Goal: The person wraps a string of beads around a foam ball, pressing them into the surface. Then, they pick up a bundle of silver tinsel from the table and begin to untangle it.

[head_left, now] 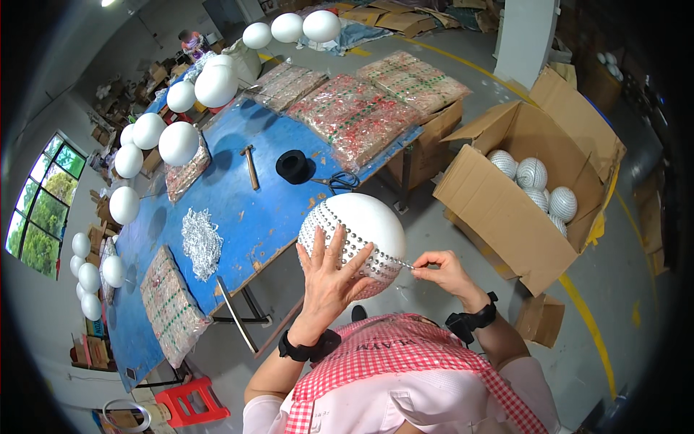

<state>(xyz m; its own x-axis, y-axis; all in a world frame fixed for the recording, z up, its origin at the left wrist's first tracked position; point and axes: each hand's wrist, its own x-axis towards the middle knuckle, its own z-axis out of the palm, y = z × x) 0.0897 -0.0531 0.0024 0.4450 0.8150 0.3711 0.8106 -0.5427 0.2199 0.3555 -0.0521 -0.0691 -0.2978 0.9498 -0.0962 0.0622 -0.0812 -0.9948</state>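
Note:
A big white ball (372, 220) is in front of me, just off the blue table's near edge. Rows of silver beads wrap its left and lower sides. My left hand (329, 278) lies against the beaded side with its fingers spread. To the right of the ball, my right hand (448, 275) pinches the end of a silver bead strand (403, 264) between thumb and fingertips. From there the strand runs onto the ball's surface. The ball's underside is hidden from me.
On the blue table (256, 224) lie a hammer (251, 170), a black tape roll (292, 167), scissors (338, 181), a silvery bead heap (201, 242) and bagged bundles (354, 119). White balls (178, 143) stand along its far side. An open carton (506, 210) at right holds several beaded balls (532, 173).

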